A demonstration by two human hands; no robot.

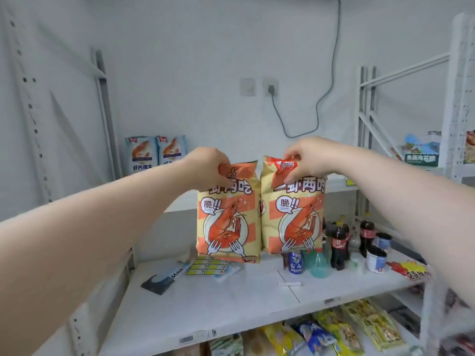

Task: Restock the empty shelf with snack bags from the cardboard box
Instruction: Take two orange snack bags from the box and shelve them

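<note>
While two snack bags [227,214] hang before the upper shelf [339,185], one pinched at its top by my left hand [209,167], one by my right hand [304,156], a loose pinch may drop them onto the bottles [339,242] below.

Bright, even, soft indoor light washes the wall around the wall socket [270,88] pale. Dim grey shadows lie left of it beside the shelf uprights [104,104], which lean with wide-angle distortion. Below it the snack bags [227,214] read sharpest; far lower right smears into blur.
</note>
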